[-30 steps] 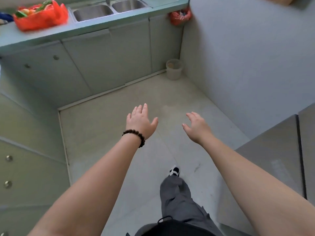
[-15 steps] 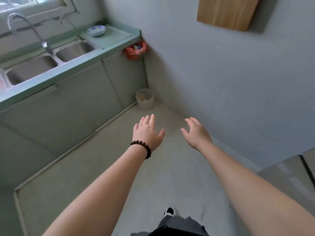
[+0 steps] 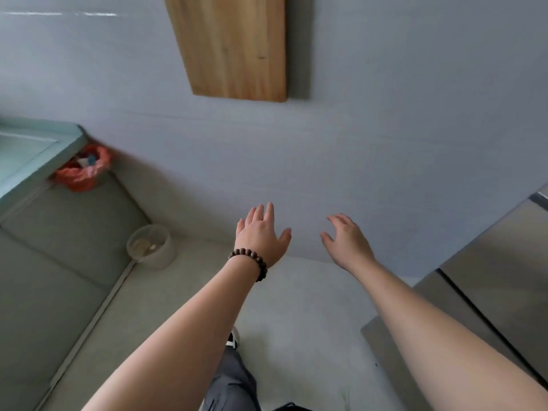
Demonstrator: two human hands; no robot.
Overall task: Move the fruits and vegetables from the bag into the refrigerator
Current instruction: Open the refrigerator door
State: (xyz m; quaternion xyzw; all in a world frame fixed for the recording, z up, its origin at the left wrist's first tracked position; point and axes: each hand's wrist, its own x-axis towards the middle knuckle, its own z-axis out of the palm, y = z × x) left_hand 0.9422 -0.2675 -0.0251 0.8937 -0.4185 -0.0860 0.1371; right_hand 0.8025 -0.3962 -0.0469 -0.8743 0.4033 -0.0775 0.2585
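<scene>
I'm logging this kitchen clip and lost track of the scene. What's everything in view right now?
Wooden board: one, light brown, on the wall, top centre.
Counter: one, pale green, far left.
Plastic bag: one, red-orange, hanging at the counter's corner.
Cabinets: grey-green, under the counter.
Bin: one, pale, on the floor by the cabinets.
Refrigerator: one, silver-grey, right, doors closed.
Bead bracelet: one, dark brown, left wrist.
Left hand: open, empty.
Right hand: open, empty.

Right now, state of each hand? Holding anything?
Left hand, with the dark beaded bracelet on its wrist: open, fingers spread, holding nothing.
Right hand: open, fingers relaxed, holding nothing.
</scene>
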